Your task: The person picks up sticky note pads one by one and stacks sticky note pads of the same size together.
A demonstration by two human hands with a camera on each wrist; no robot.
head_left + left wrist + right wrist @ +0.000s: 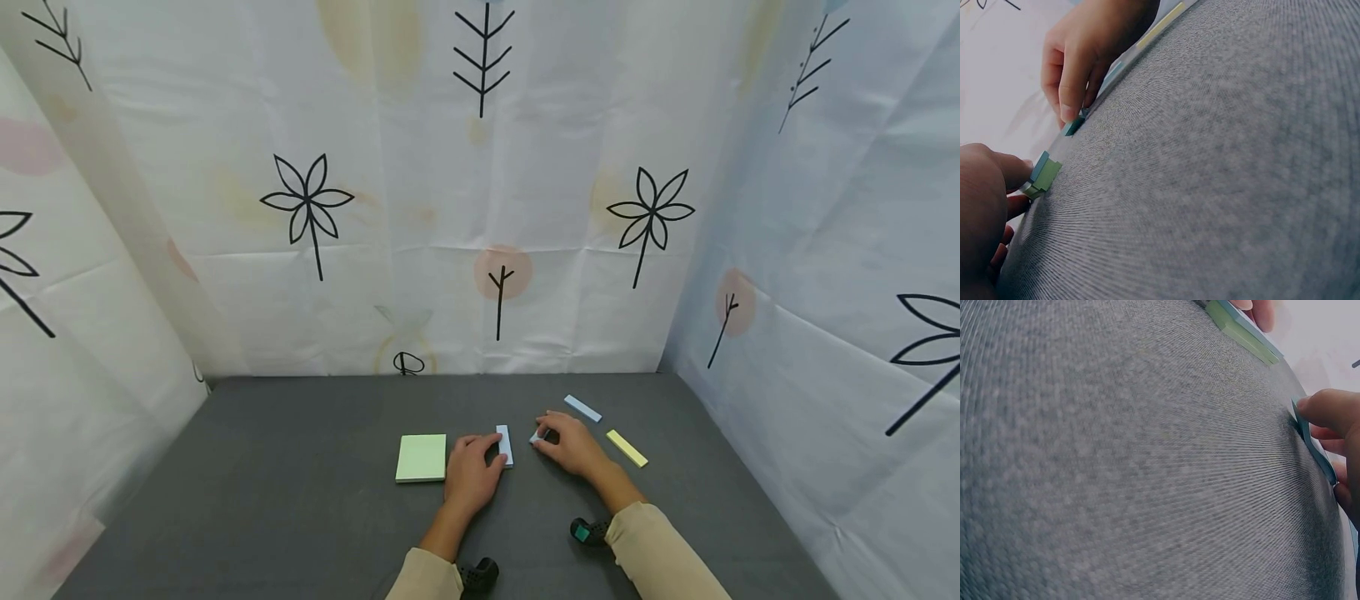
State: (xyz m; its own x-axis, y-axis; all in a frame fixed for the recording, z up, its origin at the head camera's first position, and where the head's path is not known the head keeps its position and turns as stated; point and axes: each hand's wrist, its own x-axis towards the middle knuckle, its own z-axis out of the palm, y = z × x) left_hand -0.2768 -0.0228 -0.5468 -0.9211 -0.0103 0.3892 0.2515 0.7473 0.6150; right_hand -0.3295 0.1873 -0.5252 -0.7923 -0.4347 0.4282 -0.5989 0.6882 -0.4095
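In the head view my left hand (471,473) grips a narrow light-blue sticky-note strip (505,450), thumb near its close end and a finger near its far end. Both wrist views show this strip (1254,326) on or against a pale green block (1241,336); how they join is hidden. Left of that hand lies a square pale green sticky-note pad (421,458). A short way to the right, my right hand (576,447) pinches another blue strip (1313,445), which looks bent in the right wrist view. The fingers cover most of it from above.
Beyond the right hand a light-blue strip (582,408) lies flat on the dark grey table (300,492). A yellow strip (627,448) lies to the right of that hand. White patterned cloth (420,208) walls in the table's back and sides.
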